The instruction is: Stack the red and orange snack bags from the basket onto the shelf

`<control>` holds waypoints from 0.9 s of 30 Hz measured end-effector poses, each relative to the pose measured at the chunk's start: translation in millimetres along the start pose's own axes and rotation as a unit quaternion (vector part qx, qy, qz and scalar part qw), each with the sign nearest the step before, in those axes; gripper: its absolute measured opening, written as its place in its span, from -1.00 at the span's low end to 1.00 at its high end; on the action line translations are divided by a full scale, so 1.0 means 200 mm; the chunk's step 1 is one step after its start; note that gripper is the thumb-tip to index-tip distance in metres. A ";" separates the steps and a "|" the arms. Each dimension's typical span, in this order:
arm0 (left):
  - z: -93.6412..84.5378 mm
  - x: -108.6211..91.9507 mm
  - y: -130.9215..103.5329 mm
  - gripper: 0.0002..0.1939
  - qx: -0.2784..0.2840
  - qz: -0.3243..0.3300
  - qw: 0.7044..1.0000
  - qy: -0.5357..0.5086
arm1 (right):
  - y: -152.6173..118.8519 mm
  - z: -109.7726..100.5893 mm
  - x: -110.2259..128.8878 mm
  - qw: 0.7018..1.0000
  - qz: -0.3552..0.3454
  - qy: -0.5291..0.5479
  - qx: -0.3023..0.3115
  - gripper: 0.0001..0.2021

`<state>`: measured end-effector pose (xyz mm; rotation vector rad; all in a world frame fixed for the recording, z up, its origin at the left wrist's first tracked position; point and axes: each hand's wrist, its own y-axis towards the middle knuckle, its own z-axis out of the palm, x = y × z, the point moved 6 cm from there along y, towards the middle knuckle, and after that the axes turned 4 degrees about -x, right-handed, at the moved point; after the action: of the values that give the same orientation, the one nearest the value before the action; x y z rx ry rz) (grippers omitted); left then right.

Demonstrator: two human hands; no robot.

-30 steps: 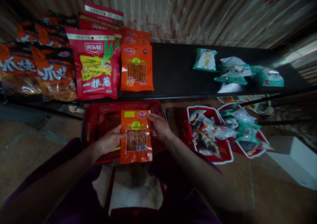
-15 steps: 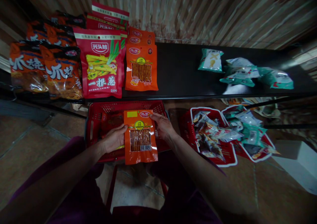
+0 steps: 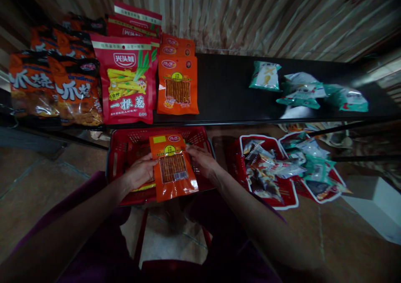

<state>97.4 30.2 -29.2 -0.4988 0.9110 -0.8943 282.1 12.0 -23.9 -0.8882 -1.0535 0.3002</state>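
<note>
An orange snack packet [image 3: 174, 168] with a clear window showing brown sticks is held tilted over the red basket [image 3: 200, 137] in front of me. My left hand [image 3: 142, 172] grips its left edge. At the packet's right edge is my right hand [image 3: 202, 160], its fingertips partly hidden behind the packet. Below my hands, the basket holds other packets, one with a yellow edge [image 3: 144, 187]. Matching orange packets [image 3: 178, 87] stand in a row on the black shelf [image 3: 224, 89] above.
Left on the shelf stand red snack bags [image 3: 125, 80] and orange-black bags [image 3: 75, 91]. Several green-white bags [image 3: 265, 75] lie towards the right. Two red baskets with white rims [image 3: 294, 191] hold packets on the floor, beside a white box [image 3: 376, 210].
The orange packet has tilted, its top leaning left, and shifted slightly left and up. My left hand has moved a little left with it. Both hands stay at its edges.
</note>
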 end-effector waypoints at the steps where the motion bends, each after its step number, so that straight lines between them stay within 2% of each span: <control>1: -0.01 -0.01 0.01 -0.67 -0.017 0.009 1.000 -0.001 | -0.01 0.00 -0.01 1.000 0.009 -0.010 0.002 -0.86; 3: -0.03 -0.03 0.01 -0.65 -0.037 0.020 0.999 -0.001 | -0.02 0.00 -0.02 1.000 0.017 -0.025 0.008 -0.85; 12: -0.05 -0.06 0.03 -0.58 -0.064 0.031 0.997 -0.001 | -0.01 -0.01 -0.07 0.996 0.036 -0.061 0.058 -0.84; 20: -0.05 -0.09 0.03 -0.48 -0.061 0.045 0.997 -0.010 | -0.02 -0.01 -0.09 0.992 0.041 -0.089 0.075 -0.80; 27: -0.04 -0.09 0.03 -0.48 -0.059 0.035 0.998 0.000 | -0.03 0.03 -0.07 0.995 0.010 -0.053 0.083 -0.76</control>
<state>87.6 47.8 -29.1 -0.5656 0.9797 -0.7804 269.7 2.3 -27.8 -0.7404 -1.1019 0.4495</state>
